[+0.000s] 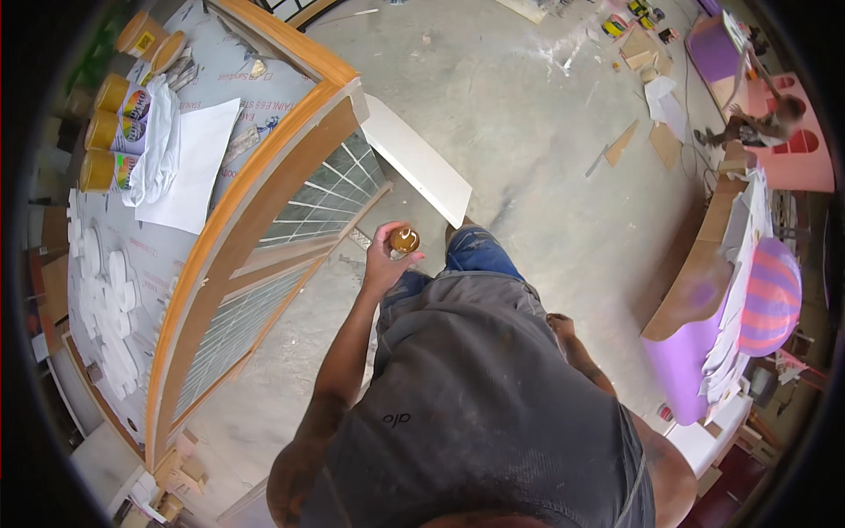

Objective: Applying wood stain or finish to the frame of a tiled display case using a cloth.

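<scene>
My left hand [382,261] is out in front of my left thigh, its fingers closed around a small round amber-gold object [406,239] with a shiny top. Whether that is a little jar or a knob I cannot make out. My right hand [561,326] hangs low beside my right hip, its fingers partly hidden. Left of my body stands a wood-framed stand [341,84] with a glazed side, carrying a covered worktop. A white board [416,161] leans out from its corner toward my feet.
On the worktop stand several yellow-lidded tubs [104,132], with a white sheet [195,167] and white cut-out shapes [110,308]. To the right are a purple curved panel [682,365] and a striped pink-purple balloon shape [768,297]. Another person [767,123] crouches at the far right.
</scene>
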Available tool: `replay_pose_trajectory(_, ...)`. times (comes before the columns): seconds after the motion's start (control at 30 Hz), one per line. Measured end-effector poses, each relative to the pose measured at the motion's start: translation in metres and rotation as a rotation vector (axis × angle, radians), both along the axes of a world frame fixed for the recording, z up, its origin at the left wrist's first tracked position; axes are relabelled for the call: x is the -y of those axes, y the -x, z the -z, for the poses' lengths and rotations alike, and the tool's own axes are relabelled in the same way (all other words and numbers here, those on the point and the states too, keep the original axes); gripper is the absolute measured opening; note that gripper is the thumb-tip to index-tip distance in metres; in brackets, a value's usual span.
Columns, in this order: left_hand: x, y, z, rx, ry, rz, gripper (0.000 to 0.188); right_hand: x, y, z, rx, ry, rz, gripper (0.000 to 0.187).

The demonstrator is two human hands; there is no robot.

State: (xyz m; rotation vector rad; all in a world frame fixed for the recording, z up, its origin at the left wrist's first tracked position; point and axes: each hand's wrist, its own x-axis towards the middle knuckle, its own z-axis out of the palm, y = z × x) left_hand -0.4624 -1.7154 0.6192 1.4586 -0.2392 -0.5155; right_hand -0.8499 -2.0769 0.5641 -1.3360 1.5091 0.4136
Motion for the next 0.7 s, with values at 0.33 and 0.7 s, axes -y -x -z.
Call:
replay_pose_trajectory(0.33, -0.019, 0.016, -0.014, -0.019, 0.029, -0.171, 0.076, 0.015, -0.076, -0.006, 0.107, 0.089, -0.092, 0.030)
replay_pose_trajectory(0.7, -0.035, 0.016, -0.026, 0.043, 0.010, -0.274, 0.077, -0.007, -0.058, 0.024, 0.067, -0.050, -0.070, 0.034)
